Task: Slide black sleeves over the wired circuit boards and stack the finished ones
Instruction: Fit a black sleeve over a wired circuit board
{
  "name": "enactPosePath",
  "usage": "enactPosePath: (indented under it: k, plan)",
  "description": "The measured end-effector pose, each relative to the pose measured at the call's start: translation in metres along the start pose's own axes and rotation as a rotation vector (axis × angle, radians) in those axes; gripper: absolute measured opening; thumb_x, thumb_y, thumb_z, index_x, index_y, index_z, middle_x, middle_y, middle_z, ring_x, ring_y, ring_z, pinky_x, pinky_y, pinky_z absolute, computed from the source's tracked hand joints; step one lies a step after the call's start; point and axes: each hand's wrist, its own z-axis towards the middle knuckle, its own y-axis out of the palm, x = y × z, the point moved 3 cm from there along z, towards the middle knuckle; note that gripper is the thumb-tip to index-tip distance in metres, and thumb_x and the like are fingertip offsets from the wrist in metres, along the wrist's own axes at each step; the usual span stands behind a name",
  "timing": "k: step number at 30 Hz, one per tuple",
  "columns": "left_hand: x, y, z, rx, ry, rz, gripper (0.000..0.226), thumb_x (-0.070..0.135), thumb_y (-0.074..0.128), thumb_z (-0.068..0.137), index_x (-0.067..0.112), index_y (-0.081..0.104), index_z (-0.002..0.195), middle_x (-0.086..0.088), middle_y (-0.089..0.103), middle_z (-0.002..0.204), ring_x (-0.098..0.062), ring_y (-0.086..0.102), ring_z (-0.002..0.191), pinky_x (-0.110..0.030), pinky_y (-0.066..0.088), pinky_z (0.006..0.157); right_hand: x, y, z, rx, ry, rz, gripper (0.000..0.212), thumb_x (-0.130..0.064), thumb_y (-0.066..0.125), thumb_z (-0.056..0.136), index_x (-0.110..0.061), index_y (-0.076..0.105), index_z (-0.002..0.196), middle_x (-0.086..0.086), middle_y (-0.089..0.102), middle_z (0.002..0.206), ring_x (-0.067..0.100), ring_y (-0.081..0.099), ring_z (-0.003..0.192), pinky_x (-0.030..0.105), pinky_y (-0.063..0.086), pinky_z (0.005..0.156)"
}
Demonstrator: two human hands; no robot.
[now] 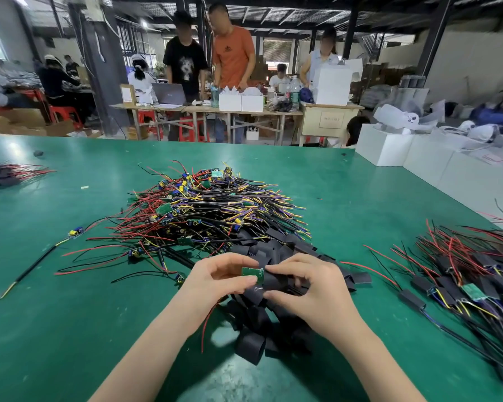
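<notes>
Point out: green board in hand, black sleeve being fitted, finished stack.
green board [252, 273], head view, on its exposed green face
black sleeve [276, 281], head view, on its body between the fingers
finished stack [474, 274], head view, on the sleeved units at right

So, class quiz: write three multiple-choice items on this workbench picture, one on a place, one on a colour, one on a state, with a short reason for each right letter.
1. Where is the stack of finished, sleeved boards?
A. right side of the table
B. on a white box
C. in a bin

2. What colour is the table top?
A. grey
B. green
C. brown

3. How far is the held board in its sleeve?
A. fully covered
B. partly in
C. not touching

Answers:
1 A: the finished stack lies right of the hands.
2 B: the table is green.
3 B: the left hand holds the circuit board, its green end showing beyond the black sleeve that the right hand pinches.
</notes>
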Motion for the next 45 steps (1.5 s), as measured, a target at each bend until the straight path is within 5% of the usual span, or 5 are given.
enactPosePath:
  k: [10, 15, 20, 30, 45]
  plan:
    - [0.006, 0.008, -0.006, -0.021, -0.001, 0.182, 0.032, 0.012, 0.084, 0.072, 0.033, 0.076, 0.095, -0.003, 0.077, 0.087, -0.01, 0.069, 0.076, -0.02, 0.053, 0.072, -0.002, 0.004, -0.002, 0.017, -0.034, 0.001, 0.035, -0.008, 0.081, 0.066, -0.017, 0.075, 0.1, -0.005, 0.063, 0.087, 0.013, 0.059, 0.064, 0.015, 0.044, 0.064]
    - [0.005, 0.008, -0.006, -0.072, -0.068, -0.034, 0.024, 0.013, 0.081, 0.072, 0.018, 0.078, 0.095, -0.008, 0.075, 0.087, -0.015, 0.069, 0.075, -0.023, 0.056, 0.072, -0.005, 0.003, -0.004, 0.019, -0.119, -0.098, 0.033, -0.007, 0.079, 0.069, -0.015, 0.073, 0.1, -0.003, 0.062, 0.088, 0.011, 0.052, 0.059, 0.019, 0.045, 0.061]
    - [0.005, 0.009, -0.005, -0.026, -0.017, 0.122, 0.03, -0.007, 0.074, 0.078, 0.013, 0.073, 0.101, -0.006, 0.075, 0.081, -0.012, 0.068, 0.069, -0.018, 0.053, 0.067, -0.007, 0.005, -0.005, -0.024, -0.125, -0.113, 0.034, -0.01, 0.08, 0.069, -0.018, 0.072, 0.102, -0.005, 0.06, 0.089, 0.006, 0.046, 0.057, 0.016, 0.042, 0.061]
    - [0.014, 0.011, -0.012, -0.034, 0.266, 0.342, 0.019, 0.007, 0.078, 0.08, 0.015, 0.068, 0.094, -0.003, 0.074, 0.073, -0.012, 0.066, 0.057, -0.019, 0.052, 0.058, 0.001, -0.002, 0.001, -0.048, -0.012, 0.019, 0.036, -0.017, 0.085, 0.064, -0.023, 0.075, 0.098, -0.01, 0.064, 0.086, 0.011, 0.054, 0.063, 0.011, 0.041, 0.06]
    - [0.013, 0.007, -0.011, -0.115, 0.204, 0.339, 0.026, 0.014, 0.079, 0.08, 0.014, 0.054, 0.085, -0.008, 0.075, 0.074, -0.025, 0.07, 0.063, -0.035, 0.058, 0.057, -0.001, -0.003, 0.001, -0.089, -0.011, 0.043, 0.034, -0.02, 0.086, 0.062, -0.025, 0.077, 0.094, -0.014, 0.064, 0.084, 0.006, 0.053, 0.065, 0.006, 0.035, 0.058]
